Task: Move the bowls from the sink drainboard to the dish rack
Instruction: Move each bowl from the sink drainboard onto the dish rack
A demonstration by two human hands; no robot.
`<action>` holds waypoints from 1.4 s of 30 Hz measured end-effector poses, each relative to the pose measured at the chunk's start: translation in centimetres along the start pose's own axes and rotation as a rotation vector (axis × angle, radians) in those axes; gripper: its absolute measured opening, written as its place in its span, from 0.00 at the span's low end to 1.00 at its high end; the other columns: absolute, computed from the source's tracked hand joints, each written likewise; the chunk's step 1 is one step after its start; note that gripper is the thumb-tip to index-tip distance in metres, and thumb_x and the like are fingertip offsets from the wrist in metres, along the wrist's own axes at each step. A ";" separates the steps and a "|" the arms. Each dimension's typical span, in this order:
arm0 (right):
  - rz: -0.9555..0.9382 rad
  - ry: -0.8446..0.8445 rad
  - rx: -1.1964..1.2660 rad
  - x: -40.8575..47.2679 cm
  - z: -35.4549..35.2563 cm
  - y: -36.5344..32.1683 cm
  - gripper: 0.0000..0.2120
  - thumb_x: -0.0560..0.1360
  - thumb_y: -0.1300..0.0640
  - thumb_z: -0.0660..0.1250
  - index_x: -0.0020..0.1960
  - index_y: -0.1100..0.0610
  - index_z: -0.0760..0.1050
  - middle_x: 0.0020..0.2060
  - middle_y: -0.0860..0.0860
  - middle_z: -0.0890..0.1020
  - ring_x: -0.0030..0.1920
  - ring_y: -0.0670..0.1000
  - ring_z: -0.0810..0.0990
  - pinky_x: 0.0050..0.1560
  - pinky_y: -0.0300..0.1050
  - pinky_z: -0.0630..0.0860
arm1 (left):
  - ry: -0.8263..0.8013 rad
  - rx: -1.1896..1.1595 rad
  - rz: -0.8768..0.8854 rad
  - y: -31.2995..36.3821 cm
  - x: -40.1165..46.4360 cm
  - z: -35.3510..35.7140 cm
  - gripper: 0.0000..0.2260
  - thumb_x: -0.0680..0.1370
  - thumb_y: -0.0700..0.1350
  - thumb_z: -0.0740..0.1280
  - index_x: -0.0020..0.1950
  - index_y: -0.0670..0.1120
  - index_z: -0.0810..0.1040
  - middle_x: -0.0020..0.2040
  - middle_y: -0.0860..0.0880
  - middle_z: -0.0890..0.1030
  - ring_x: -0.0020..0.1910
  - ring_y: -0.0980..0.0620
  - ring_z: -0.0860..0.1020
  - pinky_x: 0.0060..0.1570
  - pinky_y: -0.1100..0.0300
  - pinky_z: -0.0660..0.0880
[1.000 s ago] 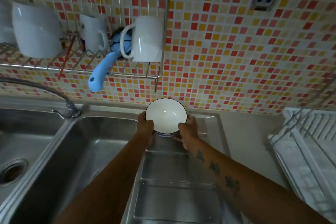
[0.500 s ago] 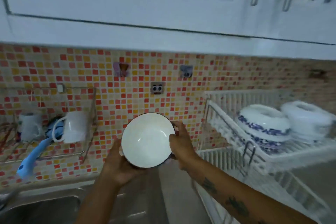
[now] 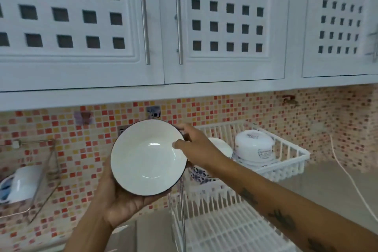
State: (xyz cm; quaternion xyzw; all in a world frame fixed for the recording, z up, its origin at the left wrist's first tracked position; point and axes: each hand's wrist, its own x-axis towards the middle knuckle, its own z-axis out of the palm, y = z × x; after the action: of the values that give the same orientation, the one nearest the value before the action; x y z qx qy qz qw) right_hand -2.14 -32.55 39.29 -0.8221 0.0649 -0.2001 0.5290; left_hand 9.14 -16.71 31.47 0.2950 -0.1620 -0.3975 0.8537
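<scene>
A white bowl with a dark rim (image 3: 148,157) is held up in the air, its inside tilted toward me. My left hand (image 3: 120,200) cups it from below and behind. My right hand (image 3: 196,147) pinches its right rim, thumb inside. Just right of the bowl stands the white two-tier dish rack (image 3: 286,161). Its upper tier holds an upturned white bowl (image 3: 254,147) and a blue-patterned bowl (image 3: 201,174), partly hidden behind my right wrist. The lower tier (image 3: 225,229) shows bare white slats.
White cupboards with long metal handles (image 3: 145,26) hang close overhead. A wire wall shelf (image 3: 41,180) with a white mug (image 3: 26,182) is at the left. A white cable (image 3: 356,180) runs down the counter at the right. The sink is out of view.
The bowl has been lifted from the drainboard and carried up and to the right toward the rack's upper tier. My view swung up from the sink to the cupboards.
</scene>
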 end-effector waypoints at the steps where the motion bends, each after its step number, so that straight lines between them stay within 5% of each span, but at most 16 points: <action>1: -0.003 0.000 -0.031 -0.4 -1.4 0.0 0.15 0.78 0.52 0.60 0.65 0.48 0.71 0.50 0.45 0.79 0.48 0.49 0.80 0.51 0.51 0.80 | -0.027 0.031 0.034 -0.7 0.6 1.3 0.27 0.72 0.68 0.64 0.60 0.50 0.82 0.62 0.37 0.81 0.63 0.29 0.75 0.61 0.28 0.69; 4: 0.011 0.014 -0.118 -0.9 -5.7 0.0 0.24 0.78 0.37 0.53 0.65 0.48 0.74 0.63 0.49 0.78 0.62 0.52 0.77 0.65 0.55 0.70 | 0.066 0.272 0.138 -2.5 0.7 5.3 0.24 0.75 0.67 0.59 0.53 0.51 0.84 0.53 0.39 0.85 0.55 0.33 0.80 0.48 0.32 0.78; 6: 0.061 0.017 -0.122 -0.8 -8.4 0.3 0.31 0.77 0.33 0.47 0.68 0.49 0.73 0.69 0.49 0.74 0.67 0.54 0.73 0.68 0.58 0.66 | 0.105 0.408 0.242 -4.0 1.6 7.4 0.22 0.74 0.65 0.60 0.57 0.53 0.81 0.54 0.43 0.85 0.53 0.37 0.81 0.49 0.41 0.79; 8: 0.125 0.024 -0.126 -0.2 -10.5 0.9 0.36 0.75 0.30 0.44 0.70 0.49 0.71 0.71 0.50 0.72 0.68 0.55 0.72 0.67 0.59 0.67 | 0.114 0.575 0.353 -5.2 2.8 9.3 0.23 0.69 0.63 0.64 0.59 0.53 0.80 0.52 0.47 0.86 0.50 0.43 0.83 0.49 0.46 0.79; 12: 0.188 0.042 -0.126 1.0 -13.2 2.1 0.39 0.72 0.27 0.44 0.68 0.50 0.72 0.70 0.53 0.73 0.66 0.57 0.72 0.67 0.60 0.68 | 0.244 0.892 0.646 -7.4 4.9 11.5 0.22 0.67 0.55 0.77 0.56 0.48 0.77 0.49 0.46 0.86 0.39 0.50 0.85 0.32 0.60 0.79; 17: 0.222 0.008 -0.092 3.0 -14.2 4.0 0.35 0.70 0.27 0.54 0.65 0.50 0.74 0.65 0.53 0.77 0.62 0.56 0.75 0.58 0.52 0.71 | 0.310 1.338 0.841 -8.6 8.1 10.8 0.35 0.59 0.63 0.77 0.61 0.55 0.70 0.60 0.51 0.76 0.54 0.51 0.80 0.51 0.54 0.82; 21: 0.239 0.038 0.040 4.7 -13.8 6.3 0.24 0.70 0.29 0.60 0.49 0.48 0.78 0.45 0.47 0.83 0.44 0.48 0.79 0.45 0.45 0.72 | 0.294 1.507 0.839 -8.9 10.7 10.9 0.36 0.61 0.60 0.79 0.64 0.54 0.68 0.62 0.52 0.72 0.59 0.51 0.75 0.57 0.55 0.77; 25: 0.252 0.034 0.172 7.0 -13.6 9.5 0.30 0.68 0.31 0.63 0.59 0.51 0.79 0.50 0.52 0.86 0.49 0.52 0.83 0.46 0.45 0.76 | 0.266 1.593 0.773 -8.9 12.9 10.5 0.41 0.60 0.61 0.79 0.68 0.53 0.66 0.63 0.53 0.71 0.59 0.53 0.72 0.56 0.61 0.73; 32: 0.315 -0.017 0.304 9.3 -12.7 14.0 0.38 0.57 0.28 0.69 0.58 0.50 0.80 0.49 0.55 0.87 0.53 0.58 0.85 0.63 0.57 0.76 | 0.237 1.576 0.739 -10.0 13.9 8.6 0.45 0.58 0.61 0.80 0.70 0.56 0.63 0.65 0.54 0.70 0.60 0.55 0.72 0.56 0.64 0.70; 42: 0.395 -0.045 0.222 9.0 -13.1 14.6 0.28 0.68 0.30 0.62 0.56 0.49 0.79 0.51 0.52 0.85 0.53 0.54 0.82 0.59 0.51 0.76 | 0.242 1.652 0.650 -10.1 14.8 8.0 0.49 0.56 0.65 0.79 0.71 0.55 0.63 0.66 0.53 0.71 0.63 0.51 0.73 0.61 0.52 0.76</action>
State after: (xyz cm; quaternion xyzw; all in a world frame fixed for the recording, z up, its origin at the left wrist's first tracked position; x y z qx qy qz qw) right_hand 2.36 -52.78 33.24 -0.7344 0.1902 -0.0804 0.6465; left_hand 8.51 -36.36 31.92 0.7950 -0.3809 0.1414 0.4505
